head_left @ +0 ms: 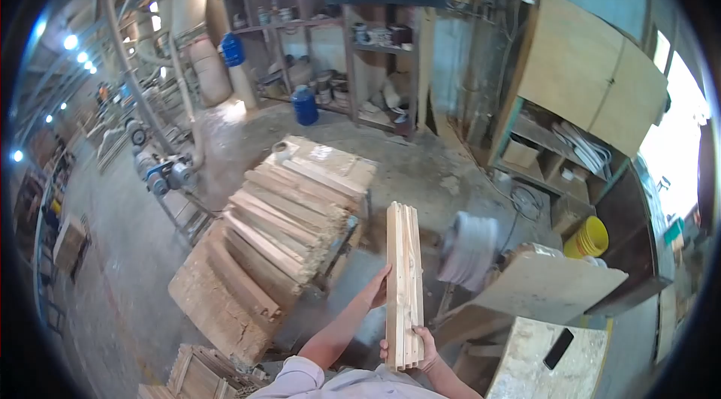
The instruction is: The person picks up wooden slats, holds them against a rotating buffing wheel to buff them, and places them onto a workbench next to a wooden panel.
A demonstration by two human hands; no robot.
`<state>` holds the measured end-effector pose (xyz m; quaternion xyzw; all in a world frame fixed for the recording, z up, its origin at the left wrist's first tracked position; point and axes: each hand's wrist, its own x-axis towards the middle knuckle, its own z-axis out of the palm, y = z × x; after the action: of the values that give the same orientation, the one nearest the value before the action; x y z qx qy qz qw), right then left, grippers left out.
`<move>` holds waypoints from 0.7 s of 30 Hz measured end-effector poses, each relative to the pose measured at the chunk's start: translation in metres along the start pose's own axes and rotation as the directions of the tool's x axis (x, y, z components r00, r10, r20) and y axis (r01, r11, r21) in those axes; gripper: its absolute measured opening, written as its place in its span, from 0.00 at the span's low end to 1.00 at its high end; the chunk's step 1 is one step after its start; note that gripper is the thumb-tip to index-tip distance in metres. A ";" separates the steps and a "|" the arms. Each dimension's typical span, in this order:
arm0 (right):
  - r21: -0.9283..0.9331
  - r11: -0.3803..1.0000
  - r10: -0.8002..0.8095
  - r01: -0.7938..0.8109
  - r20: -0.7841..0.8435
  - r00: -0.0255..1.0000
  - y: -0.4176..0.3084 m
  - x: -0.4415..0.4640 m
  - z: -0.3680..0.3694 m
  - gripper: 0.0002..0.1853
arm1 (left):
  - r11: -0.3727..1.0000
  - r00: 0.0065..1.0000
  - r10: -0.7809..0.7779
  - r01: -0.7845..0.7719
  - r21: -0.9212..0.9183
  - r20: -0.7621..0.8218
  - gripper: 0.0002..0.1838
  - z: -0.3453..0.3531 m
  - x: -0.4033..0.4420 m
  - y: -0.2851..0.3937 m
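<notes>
Several long pale wood strips are held together as one upright bundle (pixel 404 286) in front of my body. My left hand (pixel 380 288) presses against the left side of the bundle, around its middle. Near the lower end, my right hand (pixel 422 346) grips the bundle, with the thumb on the right side and fingertips showing at the left edge. Left of the bundle, more wood strips (pixel 278 211) lie side by side on a low stand. A grey cylindrical roller (pixel 469 249) is just to the right of the bundle.
A board (pixel 533 282) stands right of the roller. A black phone (pixel 558 349) lies on a worn table (pixel 518 369). Stacked wood frames (pixel 199 376) are at the lower left. Beyond are a blue drum (pixel 305 106), shelves (pixel 383 48), a yellow bucket (pixel 587 237) and a cabinet (pixel 571 61).
</notes>
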<state>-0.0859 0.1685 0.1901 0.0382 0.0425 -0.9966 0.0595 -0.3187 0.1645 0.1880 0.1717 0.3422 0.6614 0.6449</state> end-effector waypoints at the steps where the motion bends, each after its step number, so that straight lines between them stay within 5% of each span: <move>1: -0.020 0.998 -0.054 0.054 -0.045 0.998 -0.010 -0.020 -0.004 0.48 | 0.997 0.997 -0.072 0.071 -0.013 -0.009 0.46 0.015 0.019 -0.017; 5: -0.240 0.961 -0.210 0.141 -0.295 0.932 -0.060 -0.067 -0.015 0.49 | 0.975 0.971 -0.218 0.213 -0.061 -0.100 0.44 0.045 0.091 -0.067; 7: -0.383 0.915 -0.282 0.131 -0.371 0.885 -0.088 -0.081 -0.028 0.53 | 0.995 0.992 -0.075 0.081 0.055 -0.098 0.42 0.056 0.120 -0.086; 8: -0.386 0.908 -0.331 0.162 -0.426 0.842 -0.101 -0.083 -0.034 0.51 | 0.982 0.982 -0.186 0.186 -0.019 -0.011 0.40 0.052 0.137 -0.092; 9: -0.372 0.908 -0.338 0.193 -0.376 0.863 -0.120 -0.091 -0.055 0.44 | 0.979 0.991 -0.121 0.128 0.157 -0.052 0.39 0.073 0.126 -0.077; 10: -0.305 0.936 -0.334 0.177 -0.605 0.722 -0.134 -0.090 -0.076 0.40 | 0.921 0.996 0.035 0.001 0.390 -0.083 0.37 0.073 0.134 -0.078; 11: -0.481 0.864 -0.469 0.149 -0.661 0.586 -0.150 -0.093 -0.080 0.49 | 0.790 0.983 0.161 -0.078 0.608 -0.084 0.36 0.070 0.145 -0.088; 12: -0.423 0.884 -0.426 0.198 -0.559 0.711 -0.196 -0.110 -0.214 0.49 | 0.576 0.926 0.373 -0.187 0.796 -0.052 0.34 0.074 0.146 -0.095; 13: -0.550 0.818 -0.532 0.171 -0.608 0.590 -0.196 -0.107 -0.160 0.48 | 0.305 0.846 0.532 -0.233 0.923 0.038 0.32 0.078 0.147 -0.104; 16: -0.553 0.814 -0.542 0.180 -0.610 0.579 -0.196 -0.085 -0.107 0.46 | -0.313 0.677 0.591 -0.309 0.898 0.439 0.35 0.111 0.134 -0.084; 19: -0.509 0.841 -0.505 0.182 -0.620 0.601 -0.188 -0.077 -0.088 0.43 | -0.130 0.840 0.265 -0.455 0.881 0.473 0.37 0.111 0.144 -0.077; 21: -0.459 0.872 -0.455 0.170 -0.631 0.628 -0.178 -0.077 -0.086 0.41 | -0.079 0.834 0.234 -0.497 0.864 0.500 0.40 0.109 0.150 -0.072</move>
<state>-0.0252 0.3615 0.1250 0.4074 0.2483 -0.8687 -0.1333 -0.2099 0.3307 0.1844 0.7122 0.5724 0.3696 0.1692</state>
